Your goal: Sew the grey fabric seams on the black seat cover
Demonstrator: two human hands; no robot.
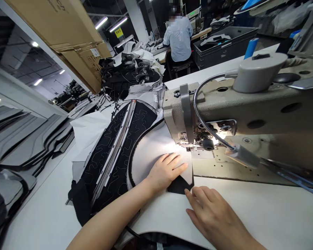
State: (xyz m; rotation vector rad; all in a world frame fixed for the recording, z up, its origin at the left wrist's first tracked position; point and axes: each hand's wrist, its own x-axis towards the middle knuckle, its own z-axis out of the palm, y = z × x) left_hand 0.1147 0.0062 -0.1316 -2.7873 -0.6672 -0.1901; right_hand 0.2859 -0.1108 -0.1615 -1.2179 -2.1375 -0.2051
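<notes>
A light grey fabric panel (146, 156) with a dark bound curved edge lies on the white table, its far end under the needle area of a sewing machine (211, 104). My left hand (167, 170) rests flat on this panel, fingers spread, just in front of the presser foot. Under the panel's near corner shows a black fabric piece (179, 185). At that corner my right hand (208, 211) has its index fingertip on or beside the black edge, with the thumb apart from it. To the left spreads a black quilted fabric piece (112, 149) with pale stitching and a lengthwise strip.
A lamp on a flexible metal neck (202, 114) lights the stitching spot. Stacked grey panels (28, 135) lie at far left, and a fabric heap (130, 73) behind. Beyond are a cardboard box (67, 38), a grey crate (224, 48) and a seated person (179, 38).
</notes>
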